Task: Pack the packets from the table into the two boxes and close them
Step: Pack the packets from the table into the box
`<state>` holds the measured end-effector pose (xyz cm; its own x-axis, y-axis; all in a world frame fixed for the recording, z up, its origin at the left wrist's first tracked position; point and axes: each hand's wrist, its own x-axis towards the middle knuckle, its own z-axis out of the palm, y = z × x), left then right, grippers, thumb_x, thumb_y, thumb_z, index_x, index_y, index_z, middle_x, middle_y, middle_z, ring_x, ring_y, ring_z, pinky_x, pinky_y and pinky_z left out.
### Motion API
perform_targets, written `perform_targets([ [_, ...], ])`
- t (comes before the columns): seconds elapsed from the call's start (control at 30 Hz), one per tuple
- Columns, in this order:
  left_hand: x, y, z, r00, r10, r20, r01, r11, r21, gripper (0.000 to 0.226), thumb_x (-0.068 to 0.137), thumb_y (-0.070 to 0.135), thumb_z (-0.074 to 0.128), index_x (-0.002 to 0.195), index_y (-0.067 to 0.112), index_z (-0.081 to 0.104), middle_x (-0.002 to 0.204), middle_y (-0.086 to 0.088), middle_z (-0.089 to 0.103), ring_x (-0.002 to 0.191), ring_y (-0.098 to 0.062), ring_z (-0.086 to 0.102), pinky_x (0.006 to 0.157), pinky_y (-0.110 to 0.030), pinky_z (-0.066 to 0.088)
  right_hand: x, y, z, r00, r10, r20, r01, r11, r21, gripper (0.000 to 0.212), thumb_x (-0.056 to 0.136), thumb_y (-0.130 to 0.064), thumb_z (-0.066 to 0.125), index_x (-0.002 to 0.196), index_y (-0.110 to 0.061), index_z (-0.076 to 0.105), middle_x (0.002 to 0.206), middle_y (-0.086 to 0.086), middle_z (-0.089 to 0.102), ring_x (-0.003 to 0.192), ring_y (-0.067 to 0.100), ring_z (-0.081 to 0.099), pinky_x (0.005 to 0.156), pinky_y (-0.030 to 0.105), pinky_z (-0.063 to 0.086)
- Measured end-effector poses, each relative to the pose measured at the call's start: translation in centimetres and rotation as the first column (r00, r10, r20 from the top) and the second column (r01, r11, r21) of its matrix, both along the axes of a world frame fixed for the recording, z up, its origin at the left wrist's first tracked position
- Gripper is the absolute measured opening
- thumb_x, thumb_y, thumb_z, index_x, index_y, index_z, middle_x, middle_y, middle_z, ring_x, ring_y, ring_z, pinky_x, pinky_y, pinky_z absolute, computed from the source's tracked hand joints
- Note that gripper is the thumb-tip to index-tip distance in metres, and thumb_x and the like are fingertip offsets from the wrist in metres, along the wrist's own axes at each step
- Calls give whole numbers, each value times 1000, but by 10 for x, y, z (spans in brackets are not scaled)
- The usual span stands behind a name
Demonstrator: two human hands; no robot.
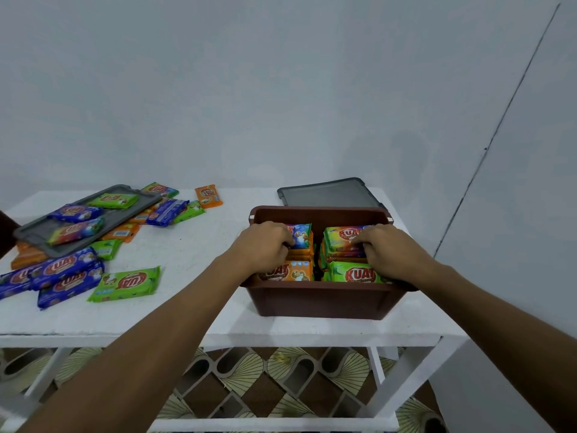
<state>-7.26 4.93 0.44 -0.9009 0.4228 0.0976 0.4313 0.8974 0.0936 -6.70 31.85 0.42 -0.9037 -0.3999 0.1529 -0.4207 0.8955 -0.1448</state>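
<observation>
Just right of the table's middle sits the brown box (318,303), open and packed with packets in two columns. Taking the box as the dial, a blue-and-orange packet (301,235) tops the stack at 10 o'clock and a rainbow-striped green packet (340,237) tops the one at 2 o'clock. An orange packet (292,271) lies at 7 o'clock and a bright green packet (356,273) at 5 o'clock.

Both hands reach into the box from 6 o'clock. The left hand (265,245) has its fingers curled down over the near edge of the blue-and-orange packet, gripping it. The right hand (387,248) curls its fingers the same way over the rainbow-striped green packet and the ones beneath it.

A grey lid (327,192) lies flat on the white table (193,245) at 12 o'clock from the box, just behind its far wall. At 9 to 10 o'clock, well apart from the box, loose packets (65,270) in blue, green and orange lie scattered. Among them a second grey lid (40,228) rests tilted on some of them, with three packets on top. A lone small orange packet (208,196) lies at 11 o'clock. At the far 9 o'clock edge a dark brown shape (6,232) is cut off by the frame; I cannot tell what it is. Patterned floor tiles (249,385) show under the table.
</observation>
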Motion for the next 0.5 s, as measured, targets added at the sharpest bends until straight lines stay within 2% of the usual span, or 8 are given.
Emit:
perform_targets([
  [0.07, -5, -2, 5, 999, -23, 22, 23, 1000, 13, 33, 93, 25, 49, 122, 24, 65, 132, 4, 58, 119, -15, 53, 91, -36, 50, -3, 2, 4, 1000, 28, 13, -27, 999, -41, 33, 98, -17, 45, 125, -19, 65, 122, 2, 65, 108, 17, 57, 91, 32, 48],
  [0.17, -22, -3, 15, 997, -63, -47, 65, 997, 52, 29, 93, 25, 49, 115, 24, 67, 121, 4, 63, 108, -15, 57, 84, -35, 50, -20, 6, 8, 998, 67, -13, -68, 993, -94, 29, 97, -20, 48, 118, -24, 66, 117, -4, 66, 106, 13, 55, 89, 33, 48],
  [0.23, -38, -2, 16, 993, -52, -110, 68, 987, 148, 25, 92, 24, 51, 109, 22, 67, 113, 4, 65, 102, -16, 58, 80, -36, 50, -37, 7, 12, 997, 73, -35, -77, 983, -168, 25, 96, -19, 51, 112, -25, 69, 111, -7, 68, 98, 8, 56, 83, 31, 50],
  [0.33, -75, -4, 15, 984, -23, -177, 69, 963, 259, 19, 92, 24, 53, 104, 20, 67, 109, 3, 61, 102, -14, 53, 81, -38, 49, -73, 4, 22, 996, 57, -72, -75, 959, -273, 21, 94, -14, 54, 104, -20, 72, 99, -6, 71, 82, 4, 57, 73, 25, 45],
  [0.43, -118, -8, 14, 992, 32, -124, 8, 950, 311, 20, 94, 28, 55, 107, 20, 66, 113, 3, 58, 106, -14, 49, 84, -38, 47, -119, 5, 22, 1000, 2, -25, -11, 938, -345, 21, 93, -15, 55, 104, -19, 73, 97, -7, 68, 74, -1, 54, 70, 21, 40],
  [0.5, -142, -9, 12, 997, 52, -48, -34, 943, 330, 22, 95, 33, 54, 109, 20, 65, 114, 1, 59, 102, -14, 51, 85, -37, 47, -149, 8, 17, 997, -34, 75, 57, 939, -339, 22, 94, -19, 56, 110, -21, 71, 108, -5, 69, 80, 3, 56, 78, 22, 40],
])
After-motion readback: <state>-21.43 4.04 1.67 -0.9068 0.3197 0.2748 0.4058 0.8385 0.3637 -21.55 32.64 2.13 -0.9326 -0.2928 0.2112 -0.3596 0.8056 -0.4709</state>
